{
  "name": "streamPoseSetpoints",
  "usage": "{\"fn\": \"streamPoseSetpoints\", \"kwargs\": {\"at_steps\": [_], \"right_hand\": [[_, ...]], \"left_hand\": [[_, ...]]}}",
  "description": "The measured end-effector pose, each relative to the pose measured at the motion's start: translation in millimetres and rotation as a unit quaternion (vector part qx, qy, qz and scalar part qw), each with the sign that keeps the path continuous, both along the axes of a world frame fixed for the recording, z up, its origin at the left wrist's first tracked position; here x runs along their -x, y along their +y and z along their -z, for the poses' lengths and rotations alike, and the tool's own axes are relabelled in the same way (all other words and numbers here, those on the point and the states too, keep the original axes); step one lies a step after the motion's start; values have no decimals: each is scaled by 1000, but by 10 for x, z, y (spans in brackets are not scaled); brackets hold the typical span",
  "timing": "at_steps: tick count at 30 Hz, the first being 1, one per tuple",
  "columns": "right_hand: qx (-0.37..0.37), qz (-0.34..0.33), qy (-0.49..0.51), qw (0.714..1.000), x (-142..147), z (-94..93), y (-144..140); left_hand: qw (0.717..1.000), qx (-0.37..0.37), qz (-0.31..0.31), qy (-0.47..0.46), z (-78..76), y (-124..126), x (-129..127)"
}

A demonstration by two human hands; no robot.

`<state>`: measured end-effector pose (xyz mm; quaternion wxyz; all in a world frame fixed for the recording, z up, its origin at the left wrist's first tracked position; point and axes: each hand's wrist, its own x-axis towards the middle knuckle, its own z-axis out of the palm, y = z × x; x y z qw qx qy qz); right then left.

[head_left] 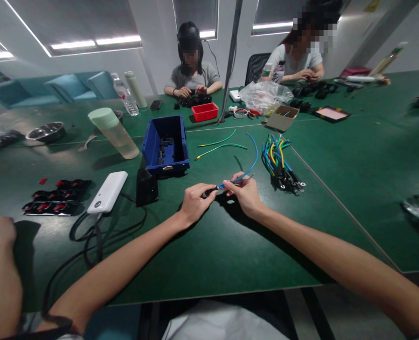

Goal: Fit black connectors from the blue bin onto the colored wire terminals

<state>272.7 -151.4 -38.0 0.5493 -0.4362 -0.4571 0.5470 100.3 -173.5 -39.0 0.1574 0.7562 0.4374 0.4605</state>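
Observation:
My left hand (196, 202) pinches a small black piece (211, 191), probably a sleeve or connector. Opposite it, my right hand (245, 192) grips a blue wire (255, 158) close to its end, and that end meets the black piece. The wire's free length curves up and away over the table. Beyond my hands lie two loose green wires (221, 146) with yellowish ends. To the right rests a bundle of blue, green and yellow wires (275, 153) with black sleeves and ring terminals. A blue bin (184, 156) holds several small black pieces (166, 147).
Left of my arms are a white power bank (108, 191) with a black cable, a black phone-like slab (147, 187), black packs with red parts (55, 198) and a tumbler (115, 134). A red tray (205, 112) and open cardboard box (282, 119) stand farther back. Two people sit opposite.

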Motion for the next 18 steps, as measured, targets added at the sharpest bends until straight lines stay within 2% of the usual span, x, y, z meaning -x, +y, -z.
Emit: {"fn": "streamPoseSetpoints", "kwargs": {"at_steps": [4,10,18], "right_hand": [[-51,28,-60,997,10,-84,-56],[-39,21,-65,997,12,-107,-73],[-50,26,-63,996,28,-94,-97]], "left_hand": [[1000,8,4,-18,-6,9,10],[998,47,5,-35,-45,0,11],[999,23,7,-22,-47,-25,-12]]}}
